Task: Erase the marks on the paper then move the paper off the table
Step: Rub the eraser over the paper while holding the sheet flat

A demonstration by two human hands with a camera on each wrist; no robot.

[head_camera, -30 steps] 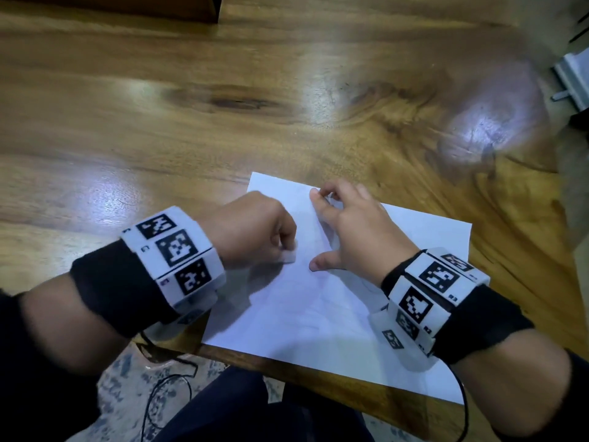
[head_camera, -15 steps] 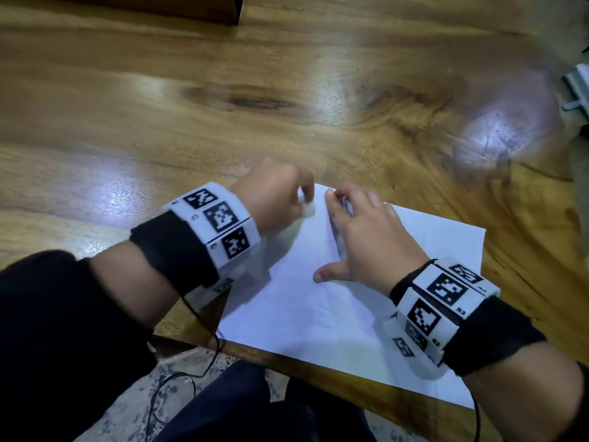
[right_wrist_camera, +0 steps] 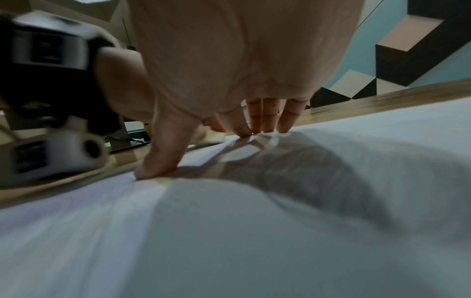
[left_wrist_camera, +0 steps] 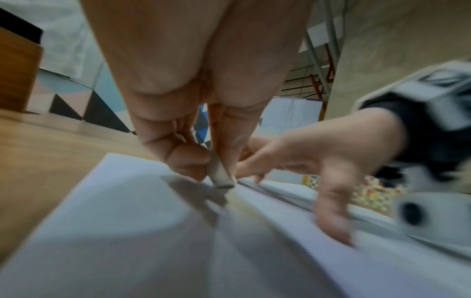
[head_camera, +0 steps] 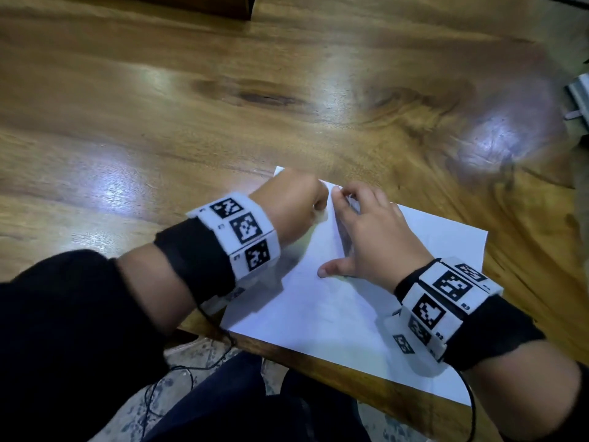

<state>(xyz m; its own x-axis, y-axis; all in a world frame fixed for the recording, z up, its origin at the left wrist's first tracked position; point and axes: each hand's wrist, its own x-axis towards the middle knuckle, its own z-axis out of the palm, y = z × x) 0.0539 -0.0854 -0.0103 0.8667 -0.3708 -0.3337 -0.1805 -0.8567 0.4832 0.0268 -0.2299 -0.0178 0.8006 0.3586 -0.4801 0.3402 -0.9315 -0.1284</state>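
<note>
Paper (head_camera: 334, 314): white sheet flat on the wooden table (head_camera: 159, 106), near edge at the table's front edge, far left corner poking out beyond the left hand.
Left hand (head_camera: 290, 207): curled tight, pinching a small eraser (left_wrist_camera: 219, 173) between thumb and fingers, eraser tip down on the sheet close to its far edge.
Right hand (head_camera: 371, 237): spread flat, fingertips (right_wrist_camera: 265, 129) and thumb pressed on the sheet, holding nothing, just beside the left hand.
Marks: faint grey lines beside the eraser tip in the left wrist view, blurred.
Wrists: white tagged bands (head_camera: 242, 234) over black straps.
</note>
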